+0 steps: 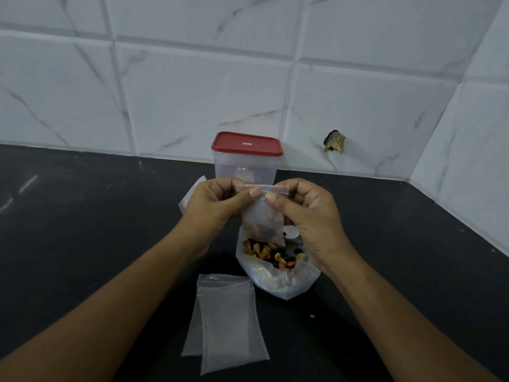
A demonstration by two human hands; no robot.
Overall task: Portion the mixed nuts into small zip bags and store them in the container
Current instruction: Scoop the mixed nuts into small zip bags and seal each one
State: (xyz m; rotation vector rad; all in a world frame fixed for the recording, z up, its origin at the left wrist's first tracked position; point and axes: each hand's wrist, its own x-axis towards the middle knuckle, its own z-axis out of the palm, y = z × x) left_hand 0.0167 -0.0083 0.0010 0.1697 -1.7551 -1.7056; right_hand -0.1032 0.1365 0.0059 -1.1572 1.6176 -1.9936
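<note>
Dim, soft light, sharp centre, bowed wall tiles [198,100] toward the edges, faint glare on counter [29,183].

Clear plastic container [246,168], frosted plastic zip bags [231,323], matt dark counter [82,216], glossy marble-look tiles [192,100].

Black counter [82,230]: lidded container [246,166], open nut bag [278,274], empty zip bags [228,321].

counter [82,216] free either side, container [245,166] (lidded) at back, nut bag [286,282] centre
</note>
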